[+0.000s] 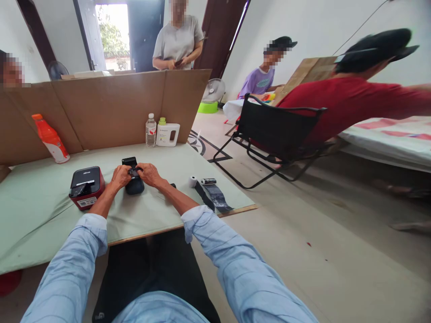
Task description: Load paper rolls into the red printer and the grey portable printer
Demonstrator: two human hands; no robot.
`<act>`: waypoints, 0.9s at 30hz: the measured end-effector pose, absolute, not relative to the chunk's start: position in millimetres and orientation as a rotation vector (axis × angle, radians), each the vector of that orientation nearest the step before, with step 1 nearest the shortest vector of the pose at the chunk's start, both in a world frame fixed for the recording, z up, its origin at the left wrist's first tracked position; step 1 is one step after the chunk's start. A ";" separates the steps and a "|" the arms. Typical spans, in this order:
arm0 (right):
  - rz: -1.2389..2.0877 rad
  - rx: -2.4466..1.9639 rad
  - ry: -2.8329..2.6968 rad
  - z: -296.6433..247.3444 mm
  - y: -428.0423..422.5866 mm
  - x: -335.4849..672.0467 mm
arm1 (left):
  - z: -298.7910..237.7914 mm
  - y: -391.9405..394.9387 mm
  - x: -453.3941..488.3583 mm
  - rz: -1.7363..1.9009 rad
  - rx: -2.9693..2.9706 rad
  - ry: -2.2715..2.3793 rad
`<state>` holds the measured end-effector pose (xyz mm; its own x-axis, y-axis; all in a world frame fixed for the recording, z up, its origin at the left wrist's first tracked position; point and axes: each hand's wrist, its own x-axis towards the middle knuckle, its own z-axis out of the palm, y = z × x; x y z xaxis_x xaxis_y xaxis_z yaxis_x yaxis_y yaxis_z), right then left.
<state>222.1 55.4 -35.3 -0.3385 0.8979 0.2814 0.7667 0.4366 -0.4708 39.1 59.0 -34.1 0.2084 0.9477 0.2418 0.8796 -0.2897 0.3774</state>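
Note:
A small black device, which looks hinged with a raised flap at its far end, lies on the pale green tabletop. My left hand grips it from the left, fingers closed at its middle. From the right, my right hand pinches at the same spot, its fingertips close to the left ones. Between them shows a dark part whose kind I cannot make out. Left of my left hand stands a red and black box-shaped printer. A small dark object is partly hidden by my right forearm.
Black-and-white printed rolls lie partly unrolled at the right edge. An orange bottle, a clear bottle and a white jug stand along the cardboard screen. A folding chair and several people are beyond.

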 end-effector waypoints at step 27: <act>0.260 -1.304 -2.412 -30.7 56.7 212.7 | -38.2 66.7 29.5 0.536 2.227 1.691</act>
<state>212.7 56.7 -30.7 -0.4938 0.8344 0.2447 0.7630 0.5508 -0.3383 29.5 66.7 -38.2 0.2404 0.9637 0.1161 0.8544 -0.2668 0.4458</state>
